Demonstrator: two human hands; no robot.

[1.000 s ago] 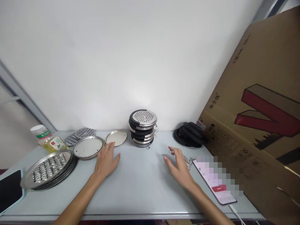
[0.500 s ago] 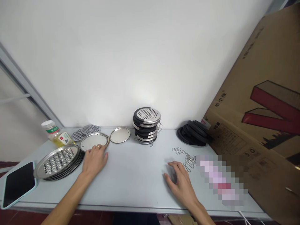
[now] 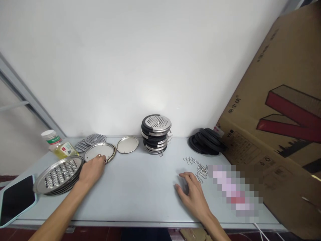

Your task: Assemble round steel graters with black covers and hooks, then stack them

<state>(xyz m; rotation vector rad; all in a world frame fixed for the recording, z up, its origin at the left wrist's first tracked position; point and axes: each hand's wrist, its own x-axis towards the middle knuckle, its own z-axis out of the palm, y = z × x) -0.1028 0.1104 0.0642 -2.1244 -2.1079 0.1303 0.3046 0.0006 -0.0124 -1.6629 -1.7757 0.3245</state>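
My left hand (image 3: 92, 169) is at the near rim of a round metal plate (image 3: 97, 151), its fingers curled and closed at the edge; the fingertips are partly hidden. That plate lies on at least one other. Just left of this hand is a stack of round metal grater plates (image 3: 61, 172). My right hand (image 3: 193, 194) rests on the table, open, thumb and fingers apart with nothing between them. Close to its fingertips lie several small metal rings (image 3: 189, 161) and elongated wire loops (image 3: 201, 172).
A stack of black-rimmed round graters (image 3: 156, 135) stands by the wall, a single metal plate (image 3: 127, 145) to its left. Black rings (image 3: 207, 142) are piled at right beside a large cardboard box (image 3: 265, 134). A phone (image 3: 18, 199) and bottle (image 3: 57, 144) are at left.
My left hand has shifted slightly left and its fingers have curled in at the plate's near rim. My right hand has stayed in place. The view has turned a little.
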